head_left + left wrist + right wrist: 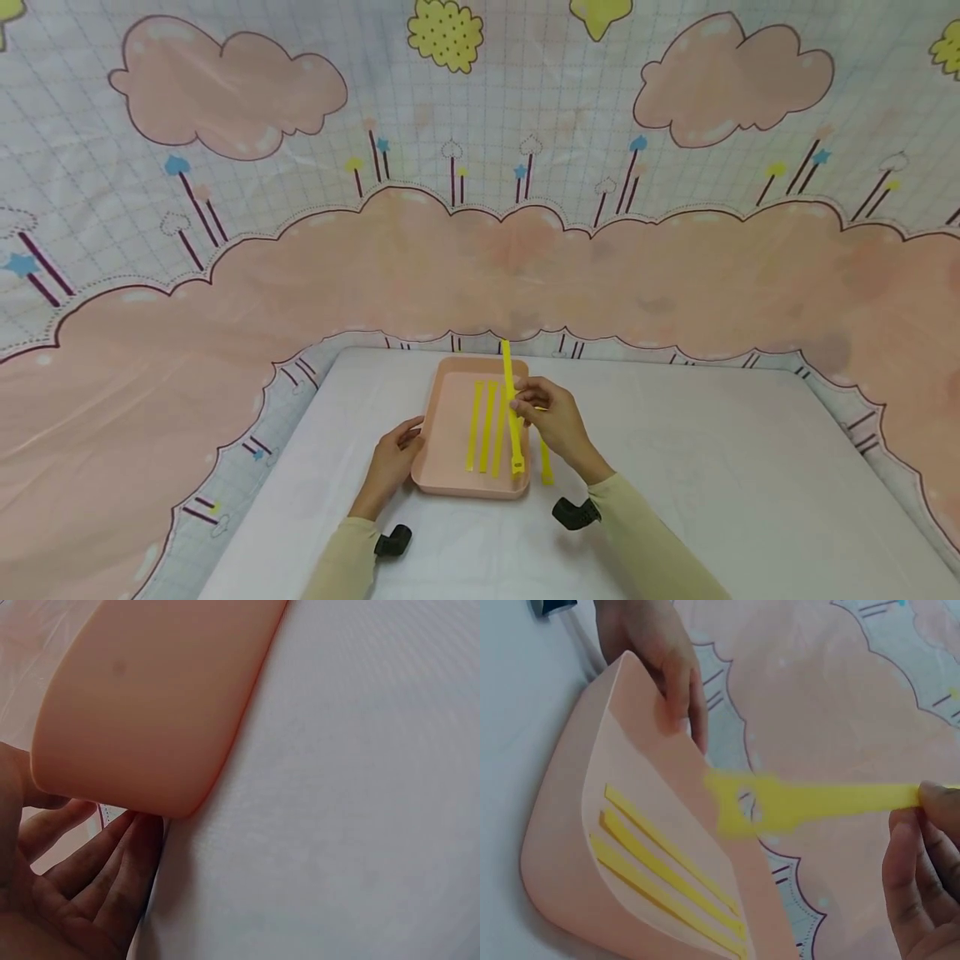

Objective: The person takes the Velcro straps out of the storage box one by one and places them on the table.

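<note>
My right hand (552, 419) pinches a flat yellow cable tie (514, 433) between thumb and fingertips, holding it above the right side of a pink tray (450, 479). Its wider, slotted end points toward me in the head view and shows blurred in the right wrist view. Inside the tray, three more yellow cable ties (487, 433) lie side by side, lengthwise. At the tray's left edge, my left hand (395, 457) holds the rim, fingers along the outer wall; the left wrist view shows these fingers (112, 877) against the tray wall (142, 750).
Another yellow cable tie (546, 467) lies on the white table (712, 483), just right of the tray and partly behind my right hand. A patterned cloth (487, 267) with clouds hangs behind the table. Black wrist cameras (576, 512) sit on both wrists.
</note>
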### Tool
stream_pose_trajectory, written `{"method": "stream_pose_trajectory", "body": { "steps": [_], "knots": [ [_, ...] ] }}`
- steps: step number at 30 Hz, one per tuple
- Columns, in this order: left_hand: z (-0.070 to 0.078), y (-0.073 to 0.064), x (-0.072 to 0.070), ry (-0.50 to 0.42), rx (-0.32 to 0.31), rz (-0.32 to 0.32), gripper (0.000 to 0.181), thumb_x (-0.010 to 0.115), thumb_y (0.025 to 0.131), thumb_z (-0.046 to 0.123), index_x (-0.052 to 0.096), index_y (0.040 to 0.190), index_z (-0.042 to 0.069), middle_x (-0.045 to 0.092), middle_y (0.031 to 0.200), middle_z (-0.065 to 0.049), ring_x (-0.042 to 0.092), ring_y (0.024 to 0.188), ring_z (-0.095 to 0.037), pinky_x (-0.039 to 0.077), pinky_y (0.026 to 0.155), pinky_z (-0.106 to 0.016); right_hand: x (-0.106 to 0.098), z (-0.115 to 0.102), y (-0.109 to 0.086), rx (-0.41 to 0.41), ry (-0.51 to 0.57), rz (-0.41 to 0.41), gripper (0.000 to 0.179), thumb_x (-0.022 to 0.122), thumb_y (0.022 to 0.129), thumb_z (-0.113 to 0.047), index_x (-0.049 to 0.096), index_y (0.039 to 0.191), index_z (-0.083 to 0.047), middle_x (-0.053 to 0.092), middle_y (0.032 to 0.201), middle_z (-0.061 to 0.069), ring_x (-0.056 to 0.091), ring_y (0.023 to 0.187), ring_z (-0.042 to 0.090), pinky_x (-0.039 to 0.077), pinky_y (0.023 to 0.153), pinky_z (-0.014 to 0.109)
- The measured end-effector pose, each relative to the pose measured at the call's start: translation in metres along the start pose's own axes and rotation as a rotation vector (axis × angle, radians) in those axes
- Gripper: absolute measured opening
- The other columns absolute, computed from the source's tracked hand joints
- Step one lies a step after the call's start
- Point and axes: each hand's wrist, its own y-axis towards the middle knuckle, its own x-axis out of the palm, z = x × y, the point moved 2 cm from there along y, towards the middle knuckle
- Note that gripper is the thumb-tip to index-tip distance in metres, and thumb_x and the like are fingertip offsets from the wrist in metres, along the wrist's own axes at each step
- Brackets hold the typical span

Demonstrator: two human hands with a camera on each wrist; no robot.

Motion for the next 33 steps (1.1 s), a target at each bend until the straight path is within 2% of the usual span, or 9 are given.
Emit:
{"method": "stream_pose_trajectory", "body": {
  "steps": [4,13,17,21,23,30,33],
  "knots": [
    [-0.002,0.001,0.001,-0.01,0.006,-0.012,0.038,0.058,0.096,0.008,0.06,0.135,0.006,0.065,0.124,-0.024,0.062,0.116,-0.037,0.052,0.098,-0.047,-0.004,0.004,-0.004,0.023,0.011,0.025,0.022,0.068,0.091,-0.007,0.066,0.111,-0.001,0.069,0.094,0.016,0.065,0.075,0.012,0.057,0.066,0.029],
    [-0.002,0.001,0.002,0.005,0.013,-0.004,0.038,0.058,0.096,0.006,0.06,0.134,0.006,0.066,0.122,-0.024,0.063,0.114,-0.037,0.053,0.097,-0.047,-0.014,0.015,-0.006,0.069,0.031,0.048,0.025,0.068,0.091,-0.008,0.064,0.114,0.002,0.069,0.094,0.018,0.065,0.076,0.022,0.055,0.064,0.031],
    [-0.002,0.0,0.003,0.001,0.003,-0.004,0.038,0.058,0.096,0.007,0.06,0.134,0.005,0.066,0.122,-0.024,0.064,0.114,-0.036,0.053,0.096,-0.046,-0.02,0.019,-0.007,0.09,0.036,0.055,0.024,0.068,0.091,-0.009,0.064,0.113,0.001,0.069,0.093,0.017,0.064,0.074,0.02,0.055,0.064,0.031],
    [-0.004,0.001,0.004,-0.001,-0.015,-0.007,0.039,0.059,0.095,0.007,0.06,0.134,0.007,0.066,0.123,-0.023,0.064,0.114,-0.035,0.053,0.097,-0.044,-0.027,0.02,-0.012,0.113,0.04,0.066,0.023,0.068,0.091,-0.01,0.064,0.111,0.002,0.068,0.091,0.016,0.064,0.076,0.025,0.054,0.063,0.028],
    [-0.005,0.002,0.004,-0.002,-0.018,-0.007,0.039,0.059,0.095,0.008,0.06,0.134,0.008,0.066,0.123,-0.023,0.064,0.114,-0.035,0.053,0.097,-0.045,-0.03,0.023,-0.013,0.124,0.04,0.071,0.023,0.068,0.092,-0.009,0.064,0.112,0.002,0.068,0.091,0.015,0.065,0.077,0.028,0.055,0.064,0.031],
    [-0.003,0.003,0.003,0.001,-0.022,0.001,0.04,0.059,0.095,0.008,0.06,0.135,0.008,0.067,0.122,-0.022,0.064,0.114,-0.034,0.052,0.097,-0.046,-0.042,0.035,-0.013,0.148,0.024,0.081,0.023,0.068,0.091,-0.008,0.064,0.111,0.002,0.068,0.091,0.014,0.064,0.074,0.021,0.052,0.061,0.023],
    [-0.002,0.003,0.003,0.006,-0.023,0.003,0.039,0.059,0.096,0.008,0.06,0.135,0.007,0.067,0.122,-0.022,0.064,0.113,-0.035,0.052,0.097,-0.046,-0.047,0.04,-0.014,0.176,0.007,0.086,0.024,0.069,0.092,-0.01,0.064,0.112,0.002,0.068,0.091,0.012,0.064,0.075,0.019,0.053,0.063,0.025]
  ]
}}
